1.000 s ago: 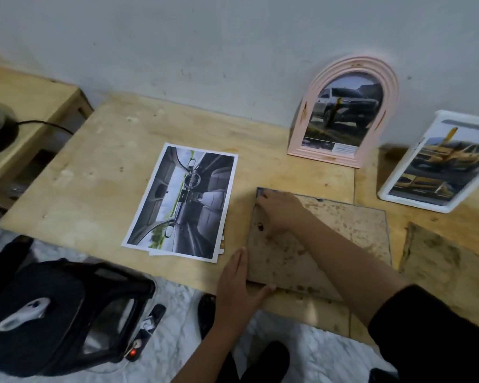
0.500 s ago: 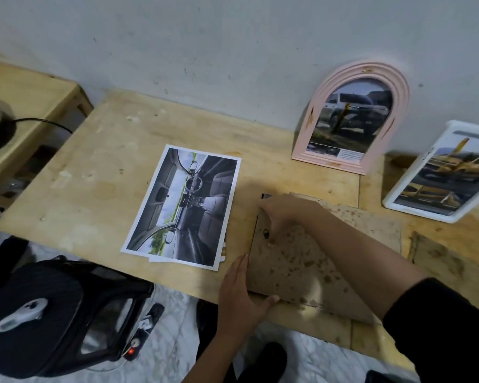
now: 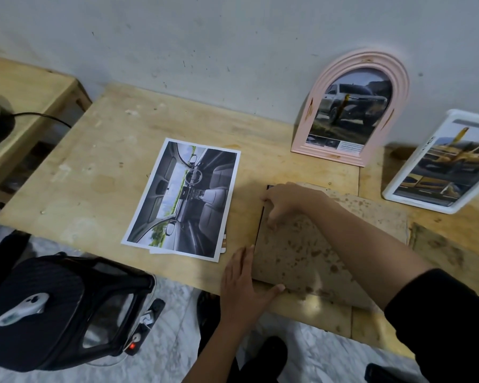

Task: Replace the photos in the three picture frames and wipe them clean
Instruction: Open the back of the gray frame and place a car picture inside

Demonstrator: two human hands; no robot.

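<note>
A stained brown backing board covers a dark-edged picture frame lying face down at the front of the wooden table. My right hand pinches the board's far left corner, lifting it so the frame's black edge shows. My left hand lies flat against the frame's near left corner, thumb on the board. A car-interior photo lies on other prints to the left. A pink arched frame and a white frame lean on the wall, each with a car photo.
A black stool with a grey lever stands at the lower left, below the table's edge. A lower wooden shelf with a dark object and a cable is at far left. Another stained board lies at right.
The far left corner of the backing board has been raised by my right hand, exposing the frame's black edge. My left hand stays at the near corner.
</note>
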